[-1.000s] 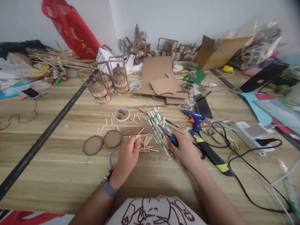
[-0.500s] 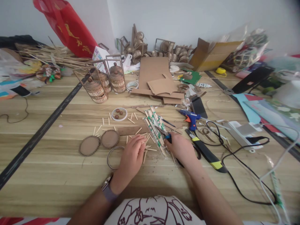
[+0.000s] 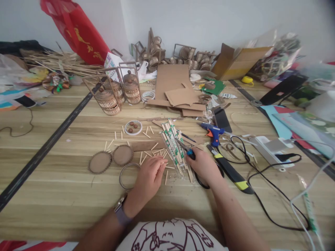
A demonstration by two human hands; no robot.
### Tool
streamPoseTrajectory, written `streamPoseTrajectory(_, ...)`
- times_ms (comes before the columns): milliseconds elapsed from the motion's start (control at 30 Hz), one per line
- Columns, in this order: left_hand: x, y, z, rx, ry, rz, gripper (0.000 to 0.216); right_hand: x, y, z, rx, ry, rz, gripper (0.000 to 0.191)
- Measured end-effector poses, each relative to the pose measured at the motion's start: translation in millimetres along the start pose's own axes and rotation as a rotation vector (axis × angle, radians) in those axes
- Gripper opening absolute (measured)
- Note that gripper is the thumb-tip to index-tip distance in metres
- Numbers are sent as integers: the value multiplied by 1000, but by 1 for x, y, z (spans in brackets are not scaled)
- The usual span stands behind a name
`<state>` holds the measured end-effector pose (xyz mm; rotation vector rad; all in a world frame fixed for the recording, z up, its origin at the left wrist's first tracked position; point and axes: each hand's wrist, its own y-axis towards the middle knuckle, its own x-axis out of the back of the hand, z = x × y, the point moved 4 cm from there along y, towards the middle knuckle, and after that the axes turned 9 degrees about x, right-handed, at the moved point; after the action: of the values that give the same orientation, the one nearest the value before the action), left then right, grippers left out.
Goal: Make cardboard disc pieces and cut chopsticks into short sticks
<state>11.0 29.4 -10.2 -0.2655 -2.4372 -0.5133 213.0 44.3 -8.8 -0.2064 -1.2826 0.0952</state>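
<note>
My left hand (image 3: pixel 151 176) lies palm down on the wooden table (image 3: pixel 65 188), fingers together, its fingertips gathering several short cut wooden sticks (image 3: pixel 160 155). My right hand (image 3: pixel 204 166) is closed round a small pair of cutters with blue handles (image 3: pixel 186 149), whose tip points up and left over a bundle of wrapped chopsticks (image 3: pixel 174 143). Two round cardboard discs (image 3: pixel 111 158) and a thin ring (image 3: pixel 128 172) lie just left of my left hand.
A blue glue gun (image 3: pixel 213 132), a black-and-yellow utility knife (image 3: pixel 230 170) and black cables (image 3: pixel 264 184) lie right of my right hand. Small woven lantern models (image 3: pixel 115 92), cardboard sheets (image 3: pixel 175 89), a white dish of beads (image 3: pixel 133 127) and a red bag (image 3: pixel 78 31) stand farther back.
My left hand came down from holding sticks up in its fingers to lying on the loose sticks on the table. My right hand with the cutters shifted slightly.
</note>
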Motion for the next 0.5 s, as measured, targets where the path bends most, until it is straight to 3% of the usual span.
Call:
streamPoseTrajectory(233, -3, 0, -5, -7, -1, 59, 24, -6, -2, 8, -43, -61, 43, 24)
streamPoseTrajectory(500, -5, -1, -6, 25, -9, 139, 28, -2, 0, -8, 36, 87, -71, 19)
